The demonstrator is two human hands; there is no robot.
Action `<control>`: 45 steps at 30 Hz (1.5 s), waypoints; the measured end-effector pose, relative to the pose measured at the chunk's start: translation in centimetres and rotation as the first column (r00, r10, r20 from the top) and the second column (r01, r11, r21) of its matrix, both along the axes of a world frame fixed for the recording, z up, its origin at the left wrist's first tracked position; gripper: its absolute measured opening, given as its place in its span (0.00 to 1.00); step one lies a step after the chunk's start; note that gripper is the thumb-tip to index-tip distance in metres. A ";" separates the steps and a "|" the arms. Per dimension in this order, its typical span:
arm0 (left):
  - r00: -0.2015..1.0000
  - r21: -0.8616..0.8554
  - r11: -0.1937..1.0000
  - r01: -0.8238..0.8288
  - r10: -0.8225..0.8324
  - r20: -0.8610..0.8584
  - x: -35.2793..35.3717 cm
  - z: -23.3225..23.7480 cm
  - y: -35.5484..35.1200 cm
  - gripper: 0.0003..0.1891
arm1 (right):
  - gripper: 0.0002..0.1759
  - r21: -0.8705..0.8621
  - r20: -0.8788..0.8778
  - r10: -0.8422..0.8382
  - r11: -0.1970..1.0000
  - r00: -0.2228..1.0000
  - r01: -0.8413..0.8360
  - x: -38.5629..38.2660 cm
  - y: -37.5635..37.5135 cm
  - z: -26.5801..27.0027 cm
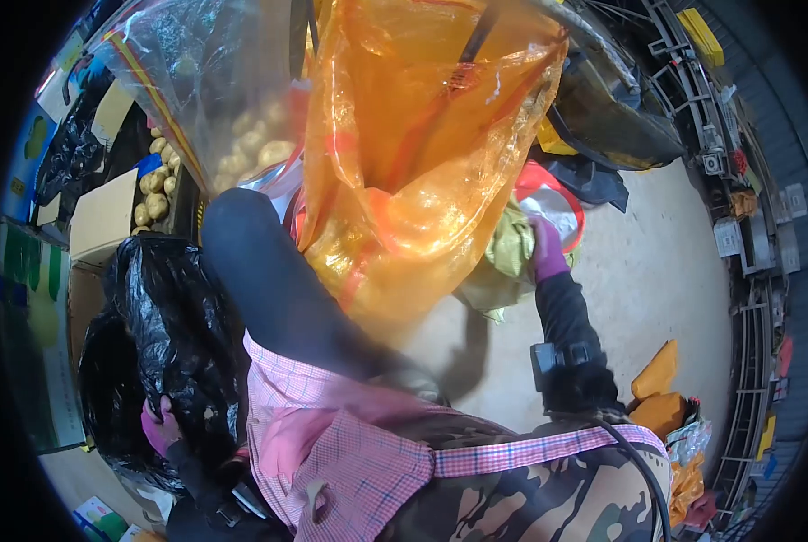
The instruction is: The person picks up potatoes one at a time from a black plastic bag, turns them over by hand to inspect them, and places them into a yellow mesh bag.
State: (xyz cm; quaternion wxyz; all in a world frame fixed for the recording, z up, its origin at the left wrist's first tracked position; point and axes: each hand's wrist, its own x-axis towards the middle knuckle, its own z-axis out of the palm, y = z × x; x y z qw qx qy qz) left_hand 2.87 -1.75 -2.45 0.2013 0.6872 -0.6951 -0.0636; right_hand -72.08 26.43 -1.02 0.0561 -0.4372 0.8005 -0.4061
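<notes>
My left hand, in a purple glove, is closed on the side of a large black plastic bag at the lower left. My right hand, gloved the same, is closed around the edge of a crumpled olive-green sack. In front of me a big orange see-through plastic bag hangs with its mouth open. Behind and left of it is a clear plastic bag, with several potatoes showing through. Part of my right fingers is hidden by the sack.
Left of the clear bag, more potatoes lie beside a cardboard box. My dark-clothed leg stands between the black and orange bags. Orange bags lie on the grey floor. Metal machinery lines the right side.
</notes>
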 end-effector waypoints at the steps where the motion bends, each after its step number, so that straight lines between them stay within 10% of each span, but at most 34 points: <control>1: 1.000 0.028 1.000 -0.010 0.011 -0.009 -0.2 0.3 0.0 0.27 | 0.18 -0.046 0.117 -0.081 0.995 0.990 0.087 0.2 0.6 -0.1; 2: 1.000 0.021 1.000 -0.007 0.007 -0.011 -0.3 0.2 -0.1 0.27 | 0.17 -0.054 0.096 -0.142 0.988 0.985 0.148 0.6 1.0 -0.5; 3: 1.000 0.012 1.000 -0.008 0.008 -0.013 -0.2 0.0 0.0 0.27 | 0.17 -0.011 -0.330 0.026 0.999 0.944 -0.031 0.4 0.5 -1.5; 6: 0.999 0.041 0.999 -0.028 0.028 -0.022 -0.6 0.7 0.2 0.27 | 0.23 0.199 -0.353 0.281 0.954 0.892 -0.222 -1.6 -1.7 -6.9; 8: 0.998 0.052 0.998 -0.038 0.041 -0.053 -1.0 0.6 -0.2 0.27 | 0.24 0.165 0.333 0.157 0.961 0.930 -0.222 3.0 -4.3 -2.7; 9: 0.996 0.047 0.998 -0.048 0.051 -0.076 -0.7 0.1 -0.3 0.26 | 0.24 0.119 0.232 0.259 0.949 0.937 -0.292 3.5 -4.5 -1.3; 11: 0.995 0.049 0.997 -0.055 0.060 -0.085 -0.2 0.1 0.5 0.26 | 0.20 0.383 0.436 -0.094 0.919 0.895 -0.090 0.7 -4.7 2.0; 13: 0.997 0.053 0.998 -0.036 0.040 -0.069 -1.1 1.0 0.5 0.26 | 0.17 0.331 -0.106 0.008 0.943 0.994 0.027 0.0 -4.4 8.8; 14: 0.995 0.023 1.000 0.000 0.002 -0.104 -0.9 0.4 0.4 0.27 | 0.12 0.594 -0.158 0.063 0.803 0.985 0.044 0.5 -4.5 13.5; 17: 0.996 -0.179 0.982 0.058 -0.069 -0.054 -4.6 3.0 2.0 0.27 | 0.20 0.545 0.575 0.153 0.661 0.804 -0.516 8.4 -6.9 22.8; 21: 0.940 -0.390 0.910 0.143 -0.248 -0.235 -11.1 8.2 4.1 0.22 | 0.22 0.151 0.561 0.726 0.382 0.398 -0.912 25.6 -17.2 22.4; 23: 0.768 -0.164 0.986 0.007 -0.110 -0.631 -11.5 5.2 4.8 0.21 | 0.24 0.004 0.235 0.945 0.234 0.229 -0.972 35.8 -22.1 18.5; 24: 0.069 -0.007 1.000 -0.018 -0.006 -0.998 -12.2 1.5 5.6 0.22 | 0.21 -0.255 0.483 0.870 0.248 0.099 -0.935 41.0 -21.7 15.7; 25: -0.255 -0.008 0.996 0.090 0.016 -0.967 -11.6 -4.1 6.0 0.22 | 0.19 -0.529 0.670 0.727 0.323 -0.152 -0.785 46.2 -21.4 12.7; 26: -0.246 -0.046 0.991 0.122 -0.014 -0.969 -11.4 -5.3 6.5 0.22 | 0.17 -0.688 0.704 0.589 0.427 -0.396 -0.587 51.4 -21.1 9.8; 27: -0.238 -0.083 0.985 0.154 -0.045 -0.970 -11.2 -6.5 7.0 0.23 | 0.17 -0.437 0.148 0.989 0.060 -0.007 -0.897 52.5 -22.0 11.0; 28: 0.113 -0.089 0.989 0.121 -0.103 -0.988 -11.2 -3.6 7.3 0.22 | 0.18 -0.200 -0.005 0.999 0.037 0.039 -0.979 53.7 -22.4 8.9; 30: 0.433 0.095 0.990 0.109 0.038 -0.901 -9.9 -0.5 8.5 0.22 | 0.20 0.281 -0.351 0.936 0.123 0.017 -0.952 55.9 -22.5 0.8; 32: 0.485 0.249 0.957 0.149 0.149 -0.862 -8.1 -0.7 9.5 0.20 | 0.18 0.261 -0.026 0.998 -0.054 -0.063 -0.964 53.9 -24.3 -4.8; 33: 0.549 0.235 0.956 0.175 0.103 -0.829 -7.3 -1.7 10.5 0.19 | 0.18 0.378 -0.314 0.913 -0.130 -0.259 -0.917 52.0 -24.4 -6.7; 35: 0.515 0.205 0.976 0.075 0.138 -0.846 -5.8 2.0 12.1 0.17 | 0.19 0.579 0.002 0.952 -0.250 -0.306 -0.776 48.7 -25.5 -7.7; 36: 0.467 0.199 0.980 0.002 0.175 -0.867 -4.9 4.7 12.2 0.17 | 0.20 0.588 0.540 0.842 -0.379 -0.002 -0.715 49.0 -26.2 -1.4; 40: 0.481 0.101 0.980 -0.173 0.174 -0.860 -0.9 10.5 10.1 0.15 | 0.23 0.226 0.681 0.709 -0.443 -0.184 -0.868 51.3 -33.9 11.4; 44: 0.596 -0.140 0.928 -0.346 0.102 -0.797 -0.6 10.7 5.6 0.16 | 0.21 0.450 0.052 0.995 -0.101 -0.087 -0.887 58.5 -45.4 12.4; 45: 0.531 -0.115 0.917 -0.381 0.115 -0.840 -1.0 9.2 5.0 0.16 | 0.23 0.679 -0.154 0.959 -0.072 -0.238 -0.730 60.4 -48.5 10.5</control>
